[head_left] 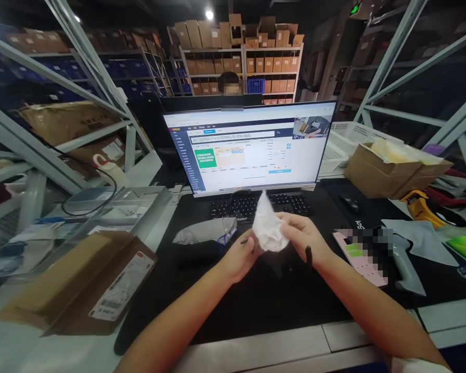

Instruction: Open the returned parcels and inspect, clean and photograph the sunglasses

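Observation:
A crumpled white wrapping (270, 228), paper-like or soft foam, is held up over the black desk mat, its pointed end upward. What it may contain is hidden. My left hand (241, 256) is closed on its lower left side, with the fingers partly hidden. My right hand (305, 238) pinches it from the right. A small dark piece shows by my left thumb, too small to name. A dark strip lies against my right wrist. Left of my hands a grey pouch-like bundle (205, 231) rests on the mat. Behind the wrapping is a black keyboard (291, 203).
A lit monitor (252, 150) stands behind the keyboard. To the left sits an open cardboard box (101, 290) with a label. On the right are a mouse (349, 203), a pink sheet (363, 264), a handheld scanner (406, 264), a tape dispenser (419, 204) and a carton (384, 171).

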`<state>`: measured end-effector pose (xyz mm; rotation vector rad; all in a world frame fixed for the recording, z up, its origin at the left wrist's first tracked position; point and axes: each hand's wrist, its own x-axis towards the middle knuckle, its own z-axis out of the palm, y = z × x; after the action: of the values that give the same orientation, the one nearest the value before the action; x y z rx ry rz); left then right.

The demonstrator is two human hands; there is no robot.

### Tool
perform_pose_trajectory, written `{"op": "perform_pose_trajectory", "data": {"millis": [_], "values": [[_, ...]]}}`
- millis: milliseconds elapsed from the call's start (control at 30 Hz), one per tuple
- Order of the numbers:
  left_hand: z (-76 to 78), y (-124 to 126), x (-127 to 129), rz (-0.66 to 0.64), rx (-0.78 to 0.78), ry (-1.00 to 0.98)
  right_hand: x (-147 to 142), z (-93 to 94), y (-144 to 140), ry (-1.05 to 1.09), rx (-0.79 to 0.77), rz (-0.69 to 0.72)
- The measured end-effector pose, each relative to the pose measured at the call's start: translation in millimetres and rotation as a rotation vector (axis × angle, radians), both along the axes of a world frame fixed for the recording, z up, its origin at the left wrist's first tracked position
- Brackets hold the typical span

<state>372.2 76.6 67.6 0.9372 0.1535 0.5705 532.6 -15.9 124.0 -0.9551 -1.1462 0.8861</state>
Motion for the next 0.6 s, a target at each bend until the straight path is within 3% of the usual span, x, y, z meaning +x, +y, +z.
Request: {"op": "perform_pose_trajectory", "data": {"millis": [100, 267, 367, 433, 600], "values": [[0.9, 1.5, -2.5, 0.019, -0.055, 0.020, -6.7, 3.7, 6.3, -0.293, 0.062, -0.033], [1.5, 0.1, -3.5, 0.040, -0.123, 0.079, -5.5, -0.8, 9.4, -0.602, 0.188, -0.119], [2.0, 0.1, -3.0, 0.007, -0.113, 0.093, 1.3, -0.5, 9.8, -0.778, 0.240, -0.079], [2.6, 0.9, -3.2, -0.068, -0.087, 0.083, 6.6, 1.9, 8.1, -0.778, 0.231, -0.089], [4.4, -1.0, -4.2, -0.181, -0.132, 0.036, 10.9, 7.0, -0.5, -0.641, 0.232, -0.354]]}}
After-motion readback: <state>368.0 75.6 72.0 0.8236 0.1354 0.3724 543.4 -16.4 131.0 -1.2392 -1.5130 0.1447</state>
